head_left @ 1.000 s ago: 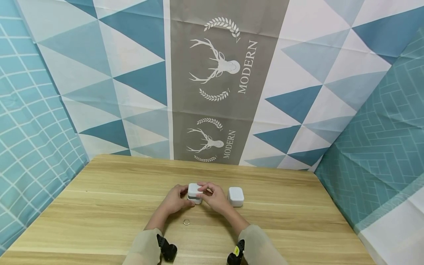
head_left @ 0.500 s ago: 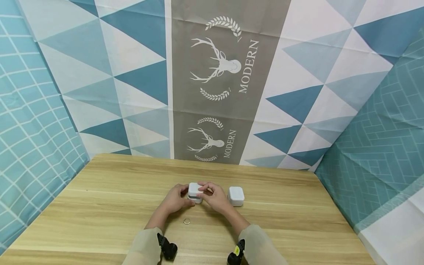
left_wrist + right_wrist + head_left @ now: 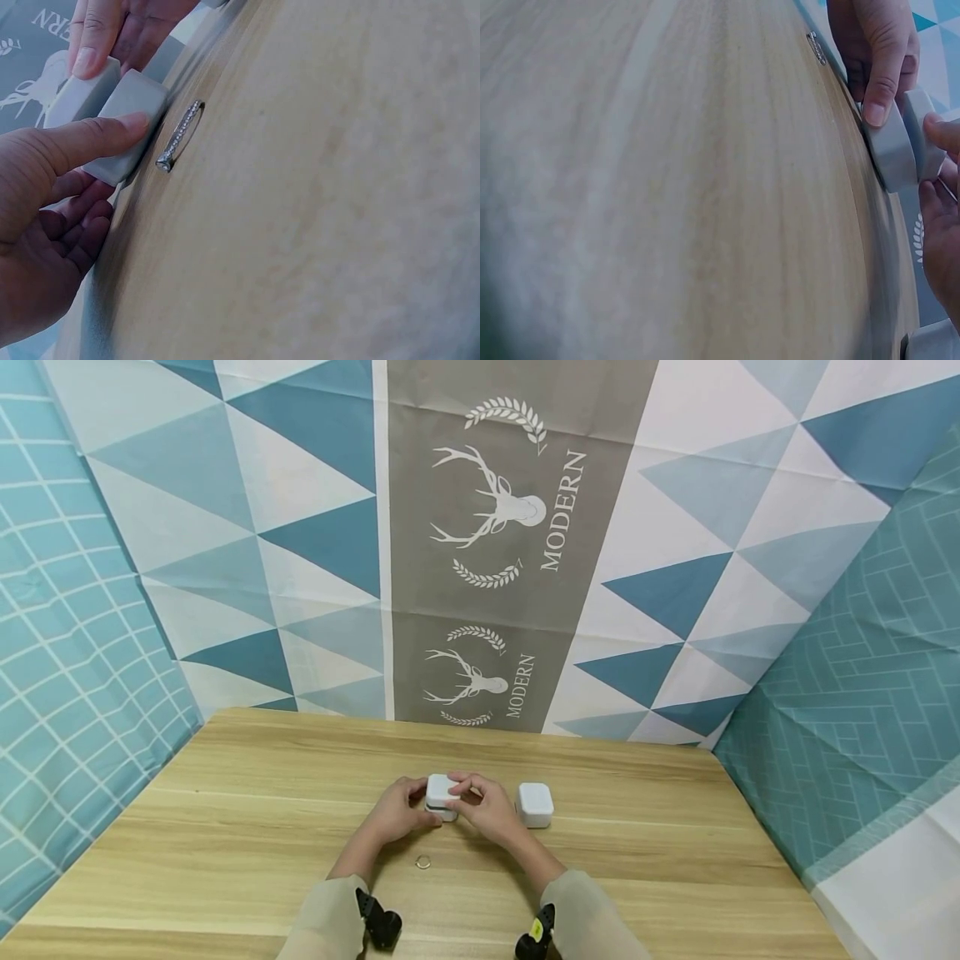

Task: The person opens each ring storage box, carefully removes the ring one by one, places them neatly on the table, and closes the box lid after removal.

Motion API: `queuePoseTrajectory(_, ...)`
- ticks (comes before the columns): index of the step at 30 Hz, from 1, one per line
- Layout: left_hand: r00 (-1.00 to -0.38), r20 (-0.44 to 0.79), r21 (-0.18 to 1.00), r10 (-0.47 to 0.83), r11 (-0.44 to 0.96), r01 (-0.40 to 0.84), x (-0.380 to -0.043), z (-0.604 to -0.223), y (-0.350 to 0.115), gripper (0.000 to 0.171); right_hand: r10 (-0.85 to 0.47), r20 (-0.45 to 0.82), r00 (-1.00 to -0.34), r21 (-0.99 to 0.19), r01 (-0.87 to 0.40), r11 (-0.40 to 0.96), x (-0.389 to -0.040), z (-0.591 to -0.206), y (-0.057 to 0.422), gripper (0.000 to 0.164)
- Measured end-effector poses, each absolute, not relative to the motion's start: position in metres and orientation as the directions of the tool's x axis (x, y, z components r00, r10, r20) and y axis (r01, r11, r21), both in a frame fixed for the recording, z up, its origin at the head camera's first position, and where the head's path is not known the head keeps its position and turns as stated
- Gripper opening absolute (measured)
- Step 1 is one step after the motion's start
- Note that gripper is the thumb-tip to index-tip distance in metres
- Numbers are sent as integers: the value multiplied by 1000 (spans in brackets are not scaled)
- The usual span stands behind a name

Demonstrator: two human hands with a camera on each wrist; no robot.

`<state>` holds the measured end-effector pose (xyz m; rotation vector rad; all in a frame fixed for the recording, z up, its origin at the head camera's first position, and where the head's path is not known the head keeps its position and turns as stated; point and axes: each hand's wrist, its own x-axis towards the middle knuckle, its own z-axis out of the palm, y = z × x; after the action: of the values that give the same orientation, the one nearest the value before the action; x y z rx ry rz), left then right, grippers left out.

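Note:
A small white ring box stands on the table, its lid [image 3: 440,787] raised slightly off its base [image 3: 133,112] with a narrow gap between. My left hand [image 3: 394,812] holds the base from the left, the thumb lying on its near side. From the right, my right hand [image 3: 487,808] pinches the lid between thumb and fingers. In the right wrist view the base [image 3: 891,154] and lid [image 3: 928,142] appear slightly apart. A ring [image 3: 182,133] with a row of small clear stones lies on the table on the near side of the box. The box's inside is hidden.
A second white box [image 3: 535,805], closed, stands just right of my right hand. The wooden table [image 3: 637,860] carries everything and ends at a patterned cloth wall [image 3: 480,610] behind. Black wrist cameras are strapped at both sleeves.
The gap between the lid and base has narrowed slightly as my right hand lowers the lid. My left hand, the ring and the second box stay in place.

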<state>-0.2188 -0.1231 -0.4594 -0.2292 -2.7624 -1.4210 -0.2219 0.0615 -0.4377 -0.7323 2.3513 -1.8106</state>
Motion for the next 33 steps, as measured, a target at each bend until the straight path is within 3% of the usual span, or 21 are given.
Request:
queuePoseTrajectory(12, -989, 92, 808, 116, 572, 142, -217, -458, -123, 66, -401, 269, -876, -917, -360, 173, -237, -467, 62, 12)
queuePoseTrajectory(26, -986, 112, 798, 121, 580, 162, -218, -459, -122, 66, -403, 248, -881, -919, -346, 190, -222, -444, 62, 13)
queuePoseTrajectory(33, -983, 127, 789, 135, 587, 183, -218, -459, -123, 65, -392, 238, -888, -917, -339, 211, -234, -463, 63, 13)
